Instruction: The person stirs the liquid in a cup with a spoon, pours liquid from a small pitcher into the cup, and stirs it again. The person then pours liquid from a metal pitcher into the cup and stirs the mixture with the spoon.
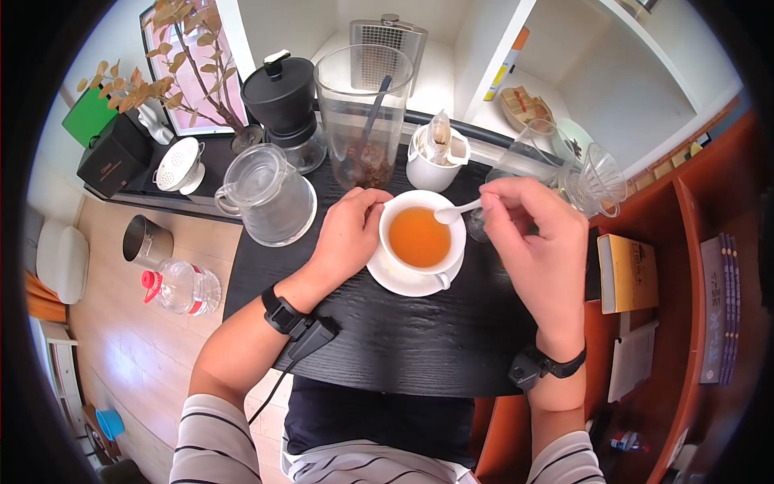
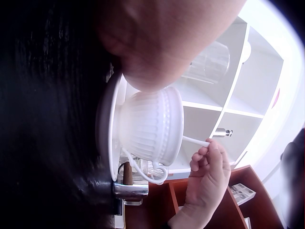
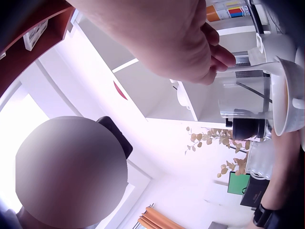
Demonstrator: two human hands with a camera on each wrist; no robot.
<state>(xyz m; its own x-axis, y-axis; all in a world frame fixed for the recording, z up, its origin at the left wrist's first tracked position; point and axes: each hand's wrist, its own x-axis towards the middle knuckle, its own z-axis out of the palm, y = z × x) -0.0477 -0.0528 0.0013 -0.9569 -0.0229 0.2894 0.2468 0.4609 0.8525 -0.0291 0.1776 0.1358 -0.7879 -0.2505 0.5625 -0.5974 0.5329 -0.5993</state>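
Observation:
A white teacup [image 1: 444,266] of amber liquid stands on a white saucer [image 1: 403,284] on the black table. At the cup's left side, my left hand [image 1: 348,234] holds it with bent fingers; in the left wrist view that hand covers part of the ribbed cup [image 2: 147,126]. My right hand [image 1: 542,234] pinches the handle of a white spoon [image 1: 451,213] between thumb and fingertips. The spoon's bowl lies over the right part of the cup's opening, close to the liquid. In the right wrist view the spoon [image 3: 257,68] reaches across to the cup's rim [image 3: 280,114].
Behind the cup stand a white mug [image 1: 431,171] with a drip bag, a tall glass jar [image 1: 339,105] and a black coffee grinder [image 1: 280,97]. A lidded glass pitcher [image 1: 266,202] is left of my left hand. Glass coffee ware [image 1: 605,181] stands at the back right.

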